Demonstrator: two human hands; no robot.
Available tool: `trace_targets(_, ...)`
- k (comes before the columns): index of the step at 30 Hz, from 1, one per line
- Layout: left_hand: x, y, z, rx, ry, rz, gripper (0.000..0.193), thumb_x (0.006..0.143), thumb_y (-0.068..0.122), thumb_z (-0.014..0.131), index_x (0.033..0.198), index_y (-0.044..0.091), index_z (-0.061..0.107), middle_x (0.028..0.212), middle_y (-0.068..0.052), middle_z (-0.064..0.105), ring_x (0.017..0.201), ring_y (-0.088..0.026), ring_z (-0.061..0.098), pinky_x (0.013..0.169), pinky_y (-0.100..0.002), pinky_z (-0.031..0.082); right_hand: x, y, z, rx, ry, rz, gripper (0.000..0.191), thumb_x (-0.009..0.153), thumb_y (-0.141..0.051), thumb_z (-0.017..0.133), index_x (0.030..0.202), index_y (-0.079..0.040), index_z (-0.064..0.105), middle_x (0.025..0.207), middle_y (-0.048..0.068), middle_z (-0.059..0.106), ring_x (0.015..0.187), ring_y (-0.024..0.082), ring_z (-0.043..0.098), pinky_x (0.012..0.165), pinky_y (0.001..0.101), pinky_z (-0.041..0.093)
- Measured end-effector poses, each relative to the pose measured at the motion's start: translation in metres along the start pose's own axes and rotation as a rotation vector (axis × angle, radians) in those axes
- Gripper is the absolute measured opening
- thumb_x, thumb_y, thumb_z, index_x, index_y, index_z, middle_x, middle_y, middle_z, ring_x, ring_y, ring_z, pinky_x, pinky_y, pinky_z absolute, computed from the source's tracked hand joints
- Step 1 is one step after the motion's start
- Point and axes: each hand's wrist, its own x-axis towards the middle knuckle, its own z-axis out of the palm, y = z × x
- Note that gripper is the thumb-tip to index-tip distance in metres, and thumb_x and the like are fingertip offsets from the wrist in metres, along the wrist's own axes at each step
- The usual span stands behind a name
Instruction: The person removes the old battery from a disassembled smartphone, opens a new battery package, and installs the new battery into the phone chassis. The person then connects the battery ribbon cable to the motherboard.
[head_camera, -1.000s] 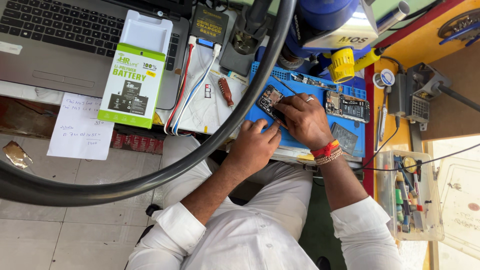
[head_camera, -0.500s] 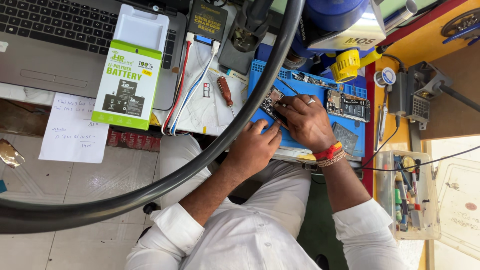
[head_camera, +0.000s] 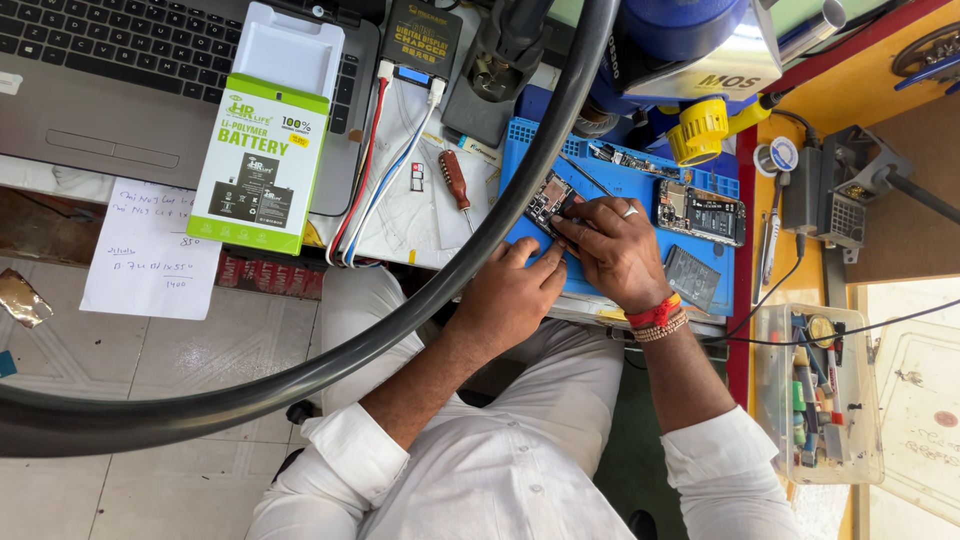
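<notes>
A small opened phone board (head_camera: 549, 200) lies on a blue work mat (head_camera: 610, 180). My right hand (head_camera: 615, 252), with a ring and red wrist threads, pinches the board's lower end with its fingertips. My left hand (head_camera: 510, 295) rests on the mat's front edge. Its fingers are together and point at the same spot, touching my right thumb. The fingertips hide what is between them. A second circuit board (head_camera: 700, 212) and a dark flat battery (head_camera: 692, 277) lie on the mat to the right of my hands.
A thick black hose (head_camera: 430, 290) arcs across the view over my left forearm. A brown-handled screwdriver (head_camera: 455, 180), coloured cables (head_camera: 375, 170), a green battery box (head_camera: 262, 165), a laptop (head_camera: 110, 80) and a paper note (head_camera: 150, 250) lie left. A clear tool box (head_camera: 815, 395) stands right.
Both hands stay on the phone board with only small finger shifts. The view has drifted slightly.
</notes>
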Motion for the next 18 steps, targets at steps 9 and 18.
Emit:
trace_targets(9,-0.0025,-0.0009,0.0059,-0.028,-0.006,0.002,0.018,0.091,0.016,0.068,0.102,0.004,0.076,0.113,-0.007,0.074,0.107,-0.026,0.062,0.089,-0.043,0.051,0.0036,-0.0051,-0.0059,-0.145,-0.041,-0.126,0.041,0.079,-0.003,0.074,0.119,-0.010,0.077,0.114,0.008,0.071,0.104,0.023,0.067,0.093,0.0410,0.051)
trace_targets(18,-0.0014,0.0013,0.0043,-0.007,-0.012,0.005,0.023,0.091,0.017,0.065,0.106,0.003,0.075,0.122,-0.008,0.073,0.105,-0.026,0.060,0.086,-0.042,0.046,-0.0048,-0.0062,-0.0060,-0.050,0.057,0.069,0.045,0.081,0.003,0.072,0.125,-0.005,0.073,0.113,0.007,0.070,0.105,0.027,0.066,0.092,0.0424,0.050)
